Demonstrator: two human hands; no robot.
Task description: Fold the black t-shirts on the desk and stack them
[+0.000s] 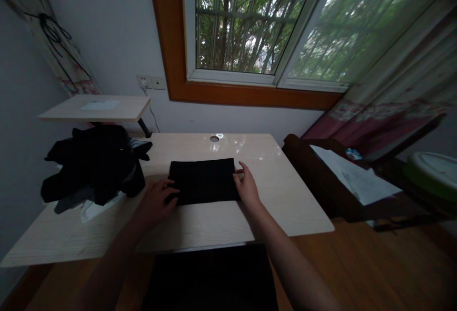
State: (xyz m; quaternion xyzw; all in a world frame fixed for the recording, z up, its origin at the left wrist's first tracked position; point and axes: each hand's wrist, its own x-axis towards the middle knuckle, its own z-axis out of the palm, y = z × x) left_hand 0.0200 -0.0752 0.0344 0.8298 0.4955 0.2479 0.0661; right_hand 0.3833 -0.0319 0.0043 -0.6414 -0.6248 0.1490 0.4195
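A black folded cloth (203,181), shaped into a flat rectangle, lies on the light wood-grain desk (214,225). On its left edge rests my left hand (159,199), fingers apart and touching the fabric. My right hand (247,185) is against the right edge, its thumb near the cloth and its fingers spread beyond; some fingertips are hard to make out in the dim light. Neither hand visibly grips the cloth. To the left of my left hand sits a heap of dark clothes (96,163), with grey and white pieces sticking out underneath.
A raised shelf (117,106) with a paper sheet stands behind the heap. The desk has a round cable hole (214,139) near its back edge. To the right is a dark wooden piece of furniture (321,178) with papers (353,175) on it. A barred window fills the back wall.
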